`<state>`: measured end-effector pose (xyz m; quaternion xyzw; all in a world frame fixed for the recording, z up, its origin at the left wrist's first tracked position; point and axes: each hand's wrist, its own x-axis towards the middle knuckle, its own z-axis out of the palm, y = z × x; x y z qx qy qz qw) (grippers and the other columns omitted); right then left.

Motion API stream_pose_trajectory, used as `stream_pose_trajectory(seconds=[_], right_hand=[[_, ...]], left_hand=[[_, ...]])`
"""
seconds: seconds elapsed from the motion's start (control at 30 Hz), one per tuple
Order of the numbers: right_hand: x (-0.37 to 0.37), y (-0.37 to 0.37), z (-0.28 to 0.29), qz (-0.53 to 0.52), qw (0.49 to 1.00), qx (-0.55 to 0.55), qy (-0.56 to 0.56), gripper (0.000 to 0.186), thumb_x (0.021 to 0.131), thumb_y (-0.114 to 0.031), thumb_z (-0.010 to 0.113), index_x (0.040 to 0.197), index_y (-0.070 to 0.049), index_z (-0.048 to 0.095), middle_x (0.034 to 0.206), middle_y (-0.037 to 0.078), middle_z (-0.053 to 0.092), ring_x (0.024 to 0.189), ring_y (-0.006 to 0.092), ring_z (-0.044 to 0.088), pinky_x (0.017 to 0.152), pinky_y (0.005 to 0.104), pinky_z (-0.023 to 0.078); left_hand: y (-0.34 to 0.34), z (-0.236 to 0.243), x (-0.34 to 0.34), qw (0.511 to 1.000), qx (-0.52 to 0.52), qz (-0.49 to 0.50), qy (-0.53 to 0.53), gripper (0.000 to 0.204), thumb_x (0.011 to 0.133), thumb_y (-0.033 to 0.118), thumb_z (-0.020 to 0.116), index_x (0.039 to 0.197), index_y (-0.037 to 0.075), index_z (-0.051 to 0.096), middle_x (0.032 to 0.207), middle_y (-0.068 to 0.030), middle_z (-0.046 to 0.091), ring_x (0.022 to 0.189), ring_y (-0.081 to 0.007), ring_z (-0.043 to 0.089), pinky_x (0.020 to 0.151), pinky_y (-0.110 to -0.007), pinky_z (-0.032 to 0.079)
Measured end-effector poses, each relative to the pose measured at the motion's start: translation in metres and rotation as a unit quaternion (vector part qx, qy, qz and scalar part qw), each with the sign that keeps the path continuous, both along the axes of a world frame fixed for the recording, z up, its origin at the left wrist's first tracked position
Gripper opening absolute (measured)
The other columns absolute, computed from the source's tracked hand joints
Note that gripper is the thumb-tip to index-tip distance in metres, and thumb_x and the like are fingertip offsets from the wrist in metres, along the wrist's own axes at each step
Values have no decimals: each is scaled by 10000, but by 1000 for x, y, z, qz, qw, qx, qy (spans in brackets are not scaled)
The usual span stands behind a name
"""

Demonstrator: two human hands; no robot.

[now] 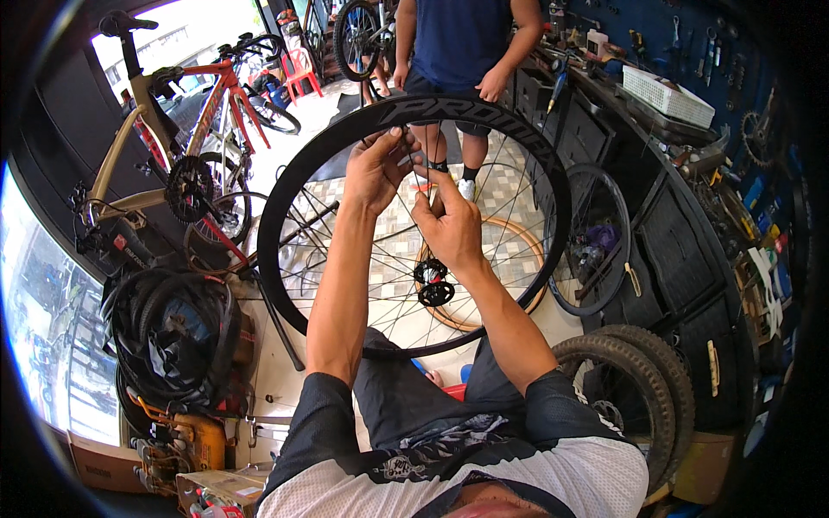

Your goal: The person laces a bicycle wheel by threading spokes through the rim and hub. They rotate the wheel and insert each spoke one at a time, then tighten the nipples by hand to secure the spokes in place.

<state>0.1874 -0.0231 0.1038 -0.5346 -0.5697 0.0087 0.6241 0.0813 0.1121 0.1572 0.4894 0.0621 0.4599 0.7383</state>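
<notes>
Bicycle wheel [281, 216], one, black, deep-rimmed, upright in front of the seated person, with black hub [433, 283] at its middle. Left hand [380, 168]: inside the upper rim, grip narrow, fingertips pinched on the spokes [429, 154]. Right hand [449, 224]: just beside and lower, grip likewise closed on spokes; exactly which, cannot tell. Beyond the wheel: standing person in blue shirt [462, 47]. At right: knobbly tyres [617, 380], white plastic basket [669, 102] on the bench. Far left: gold bicycle frame [125, 160].
</notes>
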Motion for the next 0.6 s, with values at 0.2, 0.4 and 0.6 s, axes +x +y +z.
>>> stream_pose_trajectory(seconds=[0.2, 0.4, 0.6], right_hand=[[-1, 6, -6, -13, 999, 44, 8, 332, 960, -124, 740, 1282, -82, 671, 568, 47, 555, 491, 171, 548, 525, 354, 442], [-1, 8, -6, -35, 998, 52, -4, 223, 967, -124, 745, 1159, -64, 648, 582, 60, 589, 496, 203, 592, 520, 377, 446], [0, 11, -5, -42, 997, 58, -17, 190, 965, -105, 741, 1113, -54, 634, 588, 59, 588, 493, 223, 596, 520, 392, 449]], left_hand=[[-3, 3, 1, 1000, -7, 5, 1, 151, 1023, 180, 731, 1094, 52, 697, 1028, -80, 715, 1002, -242, 702, 834, -395, 583], [-10, 7, 2, 999, -23, 30, -1, 166, 1004, 165, 759, 1106, 44, 708, 1016, -86, 735, 962, -238, 712, 815, -402, 594], [-12, 13, 5, 997, -28, 63, 26, 191, 983, 155, 780, 1104, 25, 711, 1021, -102, 746, 940, -225, 721, 797, -394, 610]])
